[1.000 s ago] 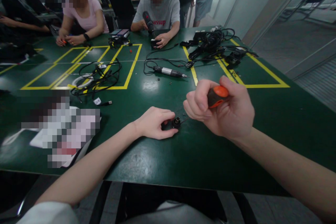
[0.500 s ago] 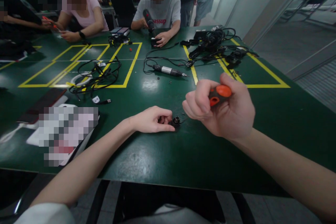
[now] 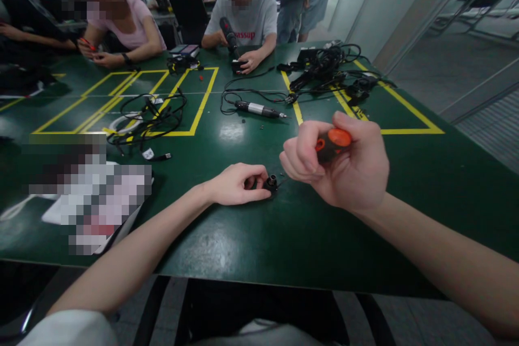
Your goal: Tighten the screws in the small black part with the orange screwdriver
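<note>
My left hand (image 3: 243,184) rests on the green table with thumb and fingers closed on a small black part (image 3: 272,184), which has a round metal piece on top. Above the table, to the right, my right hand (image 3: 340,162) is wrapped round a screwdriver with an orange and dark grey handle (image 3: 335,141). The handle's end faces the camera, and a thin dark shaft seems to reach down towards the black part; most of it is hidden behind my fingers. Whether its tip touches the part I cannot tell.
An electric screwdriver (image 3: 259,110) with its cord lies beyond my hands. Cables (image 3: 162,113) lie at left and a cable heap (image 3: 324,67) at back right. Phones and a white-pink object (image 3: 117,200) are at left. People sit across the table (image 3: 211,243).
My right hand has shifted slightly left, and the screwdriver handle has turned in its grip. The left hand holds nearly the same place. The person at upper left has lowered their hands.
</note>
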{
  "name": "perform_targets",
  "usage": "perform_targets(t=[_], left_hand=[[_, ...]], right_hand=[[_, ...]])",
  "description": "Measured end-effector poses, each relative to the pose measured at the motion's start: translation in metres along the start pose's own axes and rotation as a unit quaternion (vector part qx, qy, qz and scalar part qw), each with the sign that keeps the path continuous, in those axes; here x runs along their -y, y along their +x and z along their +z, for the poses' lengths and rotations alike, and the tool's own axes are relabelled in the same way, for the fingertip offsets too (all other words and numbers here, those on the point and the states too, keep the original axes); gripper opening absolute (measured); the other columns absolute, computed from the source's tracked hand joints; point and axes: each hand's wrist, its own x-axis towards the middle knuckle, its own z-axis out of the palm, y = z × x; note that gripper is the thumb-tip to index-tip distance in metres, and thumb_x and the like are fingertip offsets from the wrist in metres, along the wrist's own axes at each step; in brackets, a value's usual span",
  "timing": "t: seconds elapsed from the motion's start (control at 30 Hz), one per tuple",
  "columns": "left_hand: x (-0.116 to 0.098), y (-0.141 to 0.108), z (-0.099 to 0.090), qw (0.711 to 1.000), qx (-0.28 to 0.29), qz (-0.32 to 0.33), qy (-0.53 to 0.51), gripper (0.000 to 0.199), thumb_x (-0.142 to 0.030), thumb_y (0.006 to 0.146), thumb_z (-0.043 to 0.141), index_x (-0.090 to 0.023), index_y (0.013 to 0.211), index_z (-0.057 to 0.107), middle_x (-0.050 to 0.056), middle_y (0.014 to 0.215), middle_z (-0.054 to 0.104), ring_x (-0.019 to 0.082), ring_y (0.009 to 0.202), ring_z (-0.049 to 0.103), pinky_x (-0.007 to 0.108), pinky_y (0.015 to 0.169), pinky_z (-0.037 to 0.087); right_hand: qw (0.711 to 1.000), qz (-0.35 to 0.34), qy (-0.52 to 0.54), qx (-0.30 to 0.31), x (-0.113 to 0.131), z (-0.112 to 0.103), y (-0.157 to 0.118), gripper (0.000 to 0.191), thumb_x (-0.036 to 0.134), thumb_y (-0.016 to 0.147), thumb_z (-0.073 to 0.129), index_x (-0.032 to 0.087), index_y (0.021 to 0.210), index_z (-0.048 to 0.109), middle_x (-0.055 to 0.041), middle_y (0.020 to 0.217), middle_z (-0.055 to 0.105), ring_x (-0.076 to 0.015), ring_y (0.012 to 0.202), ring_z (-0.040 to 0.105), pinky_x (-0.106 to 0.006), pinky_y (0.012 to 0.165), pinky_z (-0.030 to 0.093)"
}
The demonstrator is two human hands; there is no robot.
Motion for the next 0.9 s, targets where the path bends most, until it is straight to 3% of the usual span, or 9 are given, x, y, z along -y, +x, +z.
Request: perform_targets(t=[0.27,0.4,0.5,0.63,0.77,0.9], left_hand=[[0.0024,0.0001,-0.0058,0.99,0.031,-0.048,-0.126,0.03,-0.041,0.084,0.079,-0.013,0.085,0.068,-0.004,0.07,0.061,0.009,0.064,0.051,0.021,0.063,0.042],[0.0043,0.0015,-0.007,0.986,0.028,-0.059,-0.156,0.033,-0.037,0.082,0.082,-0.012,0.102,0.074,-0.003,0.074,0.063,0.009,0.067,0.054,0.022,0.064,0.043],[0.0054,0.0028,-0.0074,0.984,0.012,-0.05,-0.171,0.038,-0.031,0.079,0.084,-0.011,0.111,0.075,-0.002,0.077,0.064,0.009,0.068,0.054,0.022,0.064,0.043],[0.008,0.0034,-0.0076,0.983,-0.004,-0.047,-0.177,0.035,-0.03,0.078,0.084,-0.012,0.107,0.076,0.0,0.078,0.068,0.008,0.067,0.055,0.021,0.063,0.043],[0.0095,0.0032,-0.0072,0.986,-0.005,-0.036,-0.163,0.035,-0.031,0.076,0.085,-0.013,0.106,0.076,0.001,0.079,0.071,0.008,0.066,0.055,0.021,0.062,0.041],[0.0095,0.0037,-0.0044,0.987,-0.021,-0.036,-0.152,0.036,-0.032,0.073,0.088,-0.013,0.102,0.076,-0.001,0.077,0.069,0.008,0.066,0.056,0.021,0.061,0.04]], right_hand=[[0.999,0.003,0.001,-0.043,-0.0006,0.0014,-0.0033,0.034,0.054,0.094,0.064,0.025,0.083,0.051,0.0071,0.055,0.044,-0.0124,0.045,0.033,-0.027,0.046,0.03],[0.999,-0.014,-0.019,-0.04,-0.0037,0.003,-0.0024,0.039,0.058,0.097,0.061,0.023,0.081,0.055,0.0041,0.06,0.051,-0.0127,0.047,0.042,-0.028,0.047,0.036],[0.999,-0.012,-0.023,-0.04,-0.0042,0.0023,-0.002,0.047,0.061,0.101,0.054,0.022,0.076,0.058,0.0037,0.057,0.047,-0.0127,0.047,0.04,-0.028,0.047,0.035],[0.999,-0.004,0.006,-0.039,-0.0041,0.0,-0.0032,0.039,0.06,0.098,0.057,0.023,0.085,0.057,0.0063,0.055,0.042,-0.0123,0.045,0.033,-0.027,0.046,0.031],[0.999,-0.002,0.022,-0.032,-0.0038,0.0002,-0.0036,0.029,0.052,0.094,0.062,0.026,0.088,0.053,0.0058,0.056,0.048,-0.0137,0.045,0.037,-0.028,0.047,0.033],[0.999,-0.006,-0.003,-0.038,-0.0037,0.0016,-0.0014,0.038,0.056,0.097,0.056,0.023,0.077,0.057,0.0029,0.056,0.05,-0.0142,0.045,0.041,-0.029,0.046,0.035]])
